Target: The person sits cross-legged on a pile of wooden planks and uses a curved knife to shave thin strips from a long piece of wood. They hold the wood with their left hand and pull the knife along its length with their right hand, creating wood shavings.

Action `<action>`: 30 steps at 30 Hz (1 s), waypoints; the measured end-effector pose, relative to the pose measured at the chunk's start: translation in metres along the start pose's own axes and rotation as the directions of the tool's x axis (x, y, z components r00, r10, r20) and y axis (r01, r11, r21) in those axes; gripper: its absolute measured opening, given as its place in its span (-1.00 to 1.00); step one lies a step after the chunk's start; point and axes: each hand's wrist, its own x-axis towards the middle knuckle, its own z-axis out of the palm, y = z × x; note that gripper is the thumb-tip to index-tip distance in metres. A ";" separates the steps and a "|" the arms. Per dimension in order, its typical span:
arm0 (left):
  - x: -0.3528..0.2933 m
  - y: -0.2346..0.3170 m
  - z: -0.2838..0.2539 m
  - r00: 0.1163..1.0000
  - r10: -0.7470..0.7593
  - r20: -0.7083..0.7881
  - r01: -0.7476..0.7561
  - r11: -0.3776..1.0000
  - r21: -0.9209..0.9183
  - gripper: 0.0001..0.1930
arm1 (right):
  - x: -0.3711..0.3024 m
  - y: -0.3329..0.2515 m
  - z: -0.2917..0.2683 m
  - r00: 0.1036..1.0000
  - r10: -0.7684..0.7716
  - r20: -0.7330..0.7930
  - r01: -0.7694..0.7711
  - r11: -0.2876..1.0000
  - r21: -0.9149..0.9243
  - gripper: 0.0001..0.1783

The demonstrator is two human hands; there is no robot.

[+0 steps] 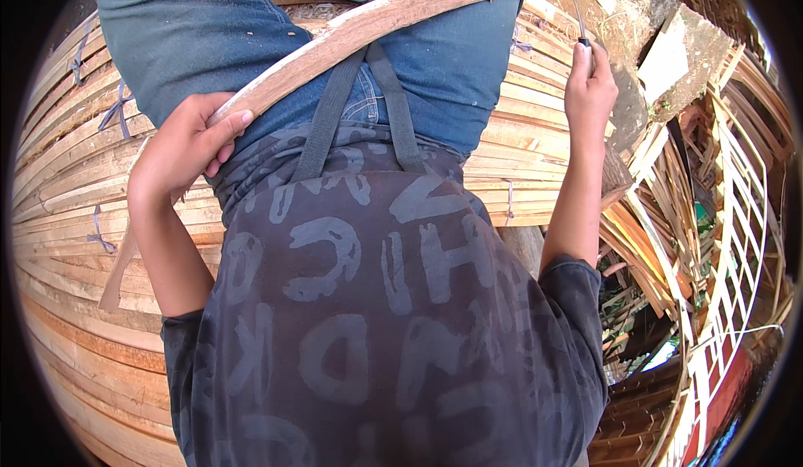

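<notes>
My left hand (196, 141) is closed around the near end of a long wooden strip (360, 40). This strip runs up and to the right across my thighs, its upper edge pale and rough. In my right hand (591, 86) is the dark handle of a knife (577, 11), gripped with the thin blade pointing away from me. The blade's upper part meets or crosses the far end of the strip; whether it cuts into the wood cannot be made out.
Bundles of wooden slats (92, 157), tied with dark strips, lie beneath and beside me. A pale flat piece (665, 61) rests on the stone at the upper right. Loose splints and a woven lattice (736, 249) fill the right side.
</notes>
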 end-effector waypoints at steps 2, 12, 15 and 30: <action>0.000 0.005 0.001 1.000 0.019 -0.013 -0.019 0.999 0.029 -0.67 | -0.013 -0.038 0.011 0.997 -0.049 0.052 0.037 0.980 0.197 -0.70; 0.000 0.001 0.002 1.000 -0.004 -0.020 0.005 0.999 0.034 -0.66 | -0.011 -0.030 0.041 0.962 -0.259 0.085 0.265 0.961 -0.071 -0.66; 0.003 0.003 0.002 1.000 -0.006 -0.028 0.007 0.999 0.044 -0.67 | -0.023 -0.061 0.037 0.927 -0.354 0.123 0.350 0.935 0.054 -0.69; 0.003 0.011 0.004 1.000 0.012 -0.025 -0.011 0.998 0.054 -0.68 | -0.027 -0.065 0.030 0.945 -0.254 0.206 0.245 0.967 0.071 -0.68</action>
